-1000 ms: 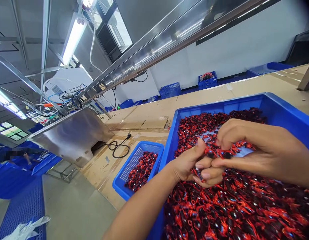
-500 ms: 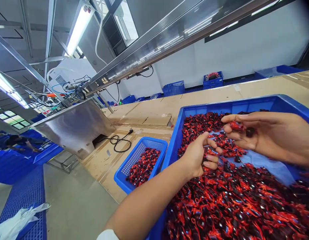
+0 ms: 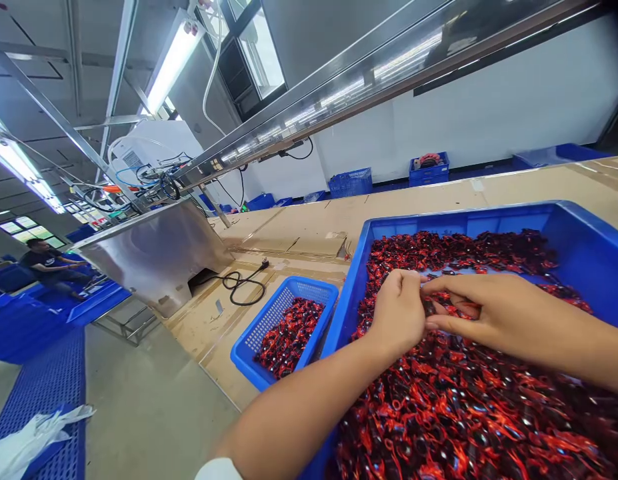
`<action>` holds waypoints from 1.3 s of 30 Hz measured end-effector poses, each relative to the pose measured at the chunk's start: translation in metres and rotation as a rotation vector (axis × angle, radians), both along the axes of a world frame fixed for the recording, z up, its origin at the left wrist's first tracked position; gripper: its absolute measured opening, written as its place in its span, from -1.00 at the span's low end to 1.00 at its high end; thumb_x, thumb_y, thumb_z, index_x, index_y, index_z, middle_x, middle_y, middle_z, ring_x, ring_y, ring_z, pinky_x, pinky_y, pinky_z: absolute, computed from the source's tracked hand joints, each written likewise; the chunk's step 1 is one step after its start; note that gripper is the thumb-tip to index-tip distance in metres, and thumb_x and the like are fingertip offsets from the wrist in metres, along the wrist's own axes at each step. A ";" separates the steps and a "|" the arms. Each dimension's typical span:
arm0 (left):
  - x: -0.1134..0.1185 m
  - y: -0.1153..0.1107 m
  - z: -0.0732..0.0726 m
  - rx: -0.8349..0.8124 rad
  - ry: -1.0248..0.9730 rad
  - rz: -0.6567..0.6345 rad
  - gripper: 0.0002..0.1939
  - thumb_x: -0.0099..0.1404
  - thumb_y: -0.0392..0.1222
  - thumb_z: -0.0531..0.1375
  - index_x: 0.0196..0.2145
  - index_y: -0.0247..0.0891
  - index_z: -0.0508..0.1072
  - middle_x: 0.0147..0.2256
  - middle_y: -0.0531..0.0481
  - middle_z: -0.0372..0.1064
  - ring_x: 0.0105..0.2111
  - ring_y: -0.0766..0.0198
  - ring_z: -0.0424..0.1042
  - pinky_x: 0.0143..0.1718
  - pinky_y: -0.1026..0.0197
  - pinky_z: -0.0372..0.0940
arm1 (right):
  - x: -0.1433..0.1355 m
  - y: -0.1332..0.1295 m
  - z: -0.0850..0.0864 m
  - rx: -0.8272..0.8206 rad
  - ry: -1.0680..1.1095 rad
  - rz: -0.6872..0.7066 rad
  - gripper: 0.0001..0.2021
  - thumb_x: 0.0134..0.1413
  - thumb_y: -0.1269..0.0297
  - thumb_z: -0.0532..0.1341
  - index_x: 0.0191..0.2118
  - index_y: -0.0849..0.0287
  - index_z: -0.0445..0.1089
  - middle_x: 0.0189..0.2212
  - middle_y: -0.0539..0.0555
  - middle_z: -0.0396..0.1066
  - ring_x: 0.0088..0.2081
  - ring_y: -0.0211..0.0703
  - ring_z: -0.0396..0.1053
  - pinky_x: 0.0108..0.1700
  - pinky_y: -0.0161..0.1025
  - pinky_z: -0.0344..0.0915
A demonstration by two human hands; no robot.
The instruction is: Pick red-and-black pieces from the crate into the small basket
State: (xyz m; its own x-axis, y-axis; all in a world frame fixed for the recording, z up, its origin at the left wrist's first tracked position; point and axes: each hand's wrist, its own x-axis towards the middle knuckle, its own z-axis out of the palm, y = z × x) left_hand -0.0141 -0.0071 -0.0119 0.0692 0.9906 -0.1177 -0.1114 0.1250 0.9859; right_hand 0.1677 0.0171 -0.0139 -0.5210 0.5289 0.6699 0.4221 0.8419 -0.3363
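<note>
My left hand (image 3: pixel 399 308) is closed, with its fingers curled away from me, so what it holds is hidden. Against it, my right hand (image 3: pixel 471 307) pinches a small dark glossy piece (image 3: pixel 429 307) between thumb and fingers. Both hands meet above a large blue tray (image 3: pixel 583 230) full of small shiny red-and-black pieces (image 3: pixel 453 413), whose exact kind I cannot make out. Left of the tray stands a blue perforated basket (image 3: pixel 261 327) partly filled with similar pieces (image 3: pixel 293 333).
The cardboard-covered table (image 3: pixel 309 223) carries a black power cord (image 3: pixel 239 287) with a plug. A steel machine housing (image 3: pixel 159 247) stands at left, and a metal beam (image 3: pixel 299 120) slants overhead. Farther left, a person (image 3: pixel 49 260) sits among blue crates.
My hands were apart with loosely bent fingers and small pieces in them; now they have come together. The right hand moved down and inward. The distant person now sits more upright.
</note>
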 end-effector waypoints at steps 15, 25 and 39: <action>-0.012 0.001 0.028 -0.239 -0.441 -0.166 -0.64 0.00 -0.28 0.38 -0.19 -0.31 0.50 -0.36 0.08 0.31 -0.61 0.56 0.02 -0.63 0.43 -0.22 | 0.010 0.008 0.013 -0.031 0.044 -0.107 -0.68 0.54 -0.07 0.27 0.05 0.00 0.66 -0.61 -0.14 0.40 -0.66 -0.21 0.34 -0.60 -0.27 0.20; -0.012 -0.005 0.025 0.063 -0.358 -0.108 -0.36 0.18 0.22 0.63 0.04 -0.26 0.71 -0.42 0.12 0.33 -0.60 0.53 0.08 -0.61 0.38 -0.11 | 0.014 -0.006 0.026 0.275 0.065 -0.105 -0.75 0.54 0.03 0.30 0.07 -0.07 0.72 -0.24 0.07 0.77 -0.34 0.07 0.71 -0.30 -0.04 0.60; -0.015 -0.007 0.025 0.309 -0.139 -0.012 -0.24 0.03 0.55 0.58 -0.22 -0.21 0.64 -0.32 0.00 0.54 -0.53 0.43 0.25 -0.51 0.30 0.16 | 0.009 -0.027 0.035 0.424 0.055 -0.147 -0.75 0.59 0.12 0.27 0.07 -0.08 0.73 -0.40 -0.08 0.72 -0.51 -0.21 0.60 -0.46 -0.23 0.42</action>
State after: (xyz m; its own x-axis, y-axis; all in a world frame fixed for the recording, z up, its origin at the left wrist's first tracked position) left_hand -0.0296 -0.0140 0.0129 0.0754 0.9770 0.1995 -0.2478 -0.1754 0.9528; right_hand 0.1768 -0.0097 0.0210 -0.4181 0.2671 0.8682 0.5387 0.8425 0.0002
